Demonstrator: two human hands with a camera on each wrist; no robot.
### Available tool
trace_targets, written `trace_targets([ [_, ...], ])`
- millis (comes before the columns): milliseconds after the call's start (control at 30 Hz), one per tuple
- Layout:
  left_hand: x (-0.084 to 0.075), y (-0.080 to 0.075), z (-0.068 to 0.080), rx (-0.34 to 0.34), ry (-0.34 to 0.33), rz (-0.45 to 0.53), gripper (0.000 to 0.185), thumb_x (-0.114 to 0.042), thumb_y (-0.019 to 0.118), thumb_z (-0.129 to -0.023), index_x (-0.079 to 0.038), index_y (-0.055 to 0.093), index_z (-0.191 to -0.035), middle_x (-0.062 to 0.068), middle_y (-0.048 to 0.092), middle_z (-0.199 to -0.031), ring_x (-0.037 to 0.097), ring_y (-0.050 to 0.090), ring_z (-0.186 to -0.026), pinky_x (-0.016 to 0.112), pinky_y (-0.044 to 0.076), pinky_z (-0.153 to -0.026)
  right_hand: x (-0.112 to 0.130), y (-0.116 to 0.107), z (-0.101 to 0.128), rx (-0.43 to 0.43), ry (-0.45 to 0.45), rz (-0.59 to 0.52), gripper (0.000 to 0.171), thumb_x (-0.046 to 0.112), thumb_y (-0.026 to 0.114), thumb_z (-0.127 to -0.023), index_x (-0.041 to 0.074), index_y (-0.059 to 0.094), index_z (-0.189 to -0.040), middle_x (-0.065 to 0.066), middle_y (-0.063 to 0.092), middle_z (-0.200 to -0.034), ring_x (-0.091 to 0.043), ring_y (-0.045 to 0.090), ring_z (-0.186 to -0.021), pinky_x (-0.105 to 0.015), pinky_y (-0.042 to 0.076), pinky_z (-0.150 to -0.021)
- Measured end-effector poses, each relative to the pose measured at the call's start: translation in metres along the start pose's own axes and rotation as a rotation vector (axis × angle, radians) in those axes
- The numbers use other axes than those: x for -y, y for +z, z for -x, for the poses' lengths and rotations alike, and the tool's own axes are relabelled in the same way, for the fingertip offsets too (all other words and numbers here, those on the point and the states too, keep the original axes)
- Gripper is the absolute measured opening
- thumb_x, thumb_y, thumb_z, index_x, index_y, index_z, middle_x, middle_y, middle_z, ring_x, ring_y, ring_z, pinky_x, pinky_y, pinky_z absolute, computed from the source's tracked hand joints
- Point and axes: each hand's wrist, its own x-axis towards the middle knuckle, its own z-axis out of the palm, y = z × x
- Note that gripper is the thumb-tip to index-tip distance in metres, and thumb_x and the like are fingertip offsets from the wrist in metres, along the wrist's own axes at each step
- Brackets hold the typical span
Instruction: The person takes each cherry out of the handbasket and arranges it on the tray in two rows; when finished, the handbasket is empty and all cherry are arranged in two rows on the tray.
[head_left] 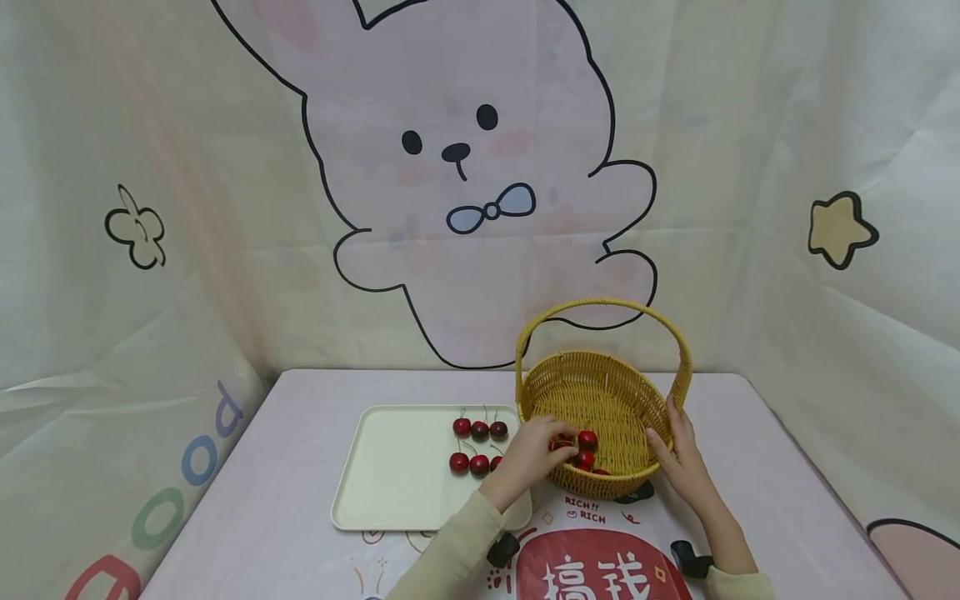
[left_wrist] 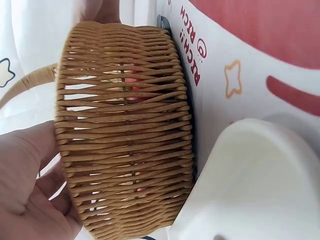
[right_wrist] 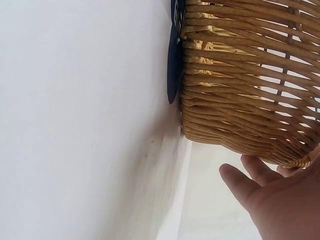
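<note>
A woven yellow basket (head_left: 600, 400) with an arched handle stands on the table (head_left: 300, 467), toward its near edge and right of the middle, touching the right edge of a cream tray (head_left: 397, 467). The left hand (head_left: 528, 454) reaches over the basket's near-left rim, its fingers curled down among the red cherries (head_left: 587, 440) lying on the basket floor; whether it actually pinches one cannot be told, since the fingertips are hidden behind the hand. The right hand (head_left: 678, 458) rests against the basket's right rim with fingers fairly straight, steadying the wall from outside; the right wrist view shows those fingers (right_wrist: 250, 175) extended beside the weave. More cherries (head_left: 478, 430) with stems lie in two short rows at the tray's far-right corner, just beside the basket. A printed red label (head_left: 600, 575) covers the table's near edge, between the forearms.
</note>
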Motion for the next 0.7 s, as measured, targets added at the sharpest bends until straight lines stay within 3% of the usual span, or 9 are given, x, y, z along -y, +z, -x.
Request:
trace_targets([
  [133,0.000,0.005,-0.008,0.045,-0.040,-0.025,0.026,-0.028,0.067,-0.085,-0.016,0.069,-0.108,-0.003,0.067,-0.102,0.010,0.059,-0.093,0.022,0.046,-0.081,0.000,0.000,-0.001,0.003,0.004,0.003,0.071,0.021,0.046,-0.097,0.015,-0.001,-0.150,-0.030,0.000,-0.150,-0.059,0.014,-0.129,-0.075,0.021,-0.091],
  [467,0.004,0.013,-0.029,0.119,-0.042,-0.133,0.025,-0.031,0.071,-0.082,-0.025,0.071,-0.105,-0.010,0.067,-0.103,0.009,0.058,-0.096,0.027,0.047,-0.082,0.000,0.000,-0.001,0.002,0.004,0.009,0.071,0.021,0.046,-0.097,0.015,-0.001,-0.150,-0.031,0.001,-0.149,-0.059,0.016,-0.128,-0.075,0.021,-0.091],
  [700,0.008,0.017,-0.042,0.182,-0.090,-0.153,0.026,-0.034,0.073,-0.079,-0.028,0.071,-0.105,-0.012,0.067,-0.104,0.007,0.058,-0.093,0.028,0.047,-0.078,0.001,0.000,-0.001,0.003,0.007,0.014,0.070,0.021,0.046,-0.097,0.014,-0.001,-0.150,-0.031,0.001,-0.149,-0.059,0.017,-0.127,-0.076,0.022,-0.090],
])
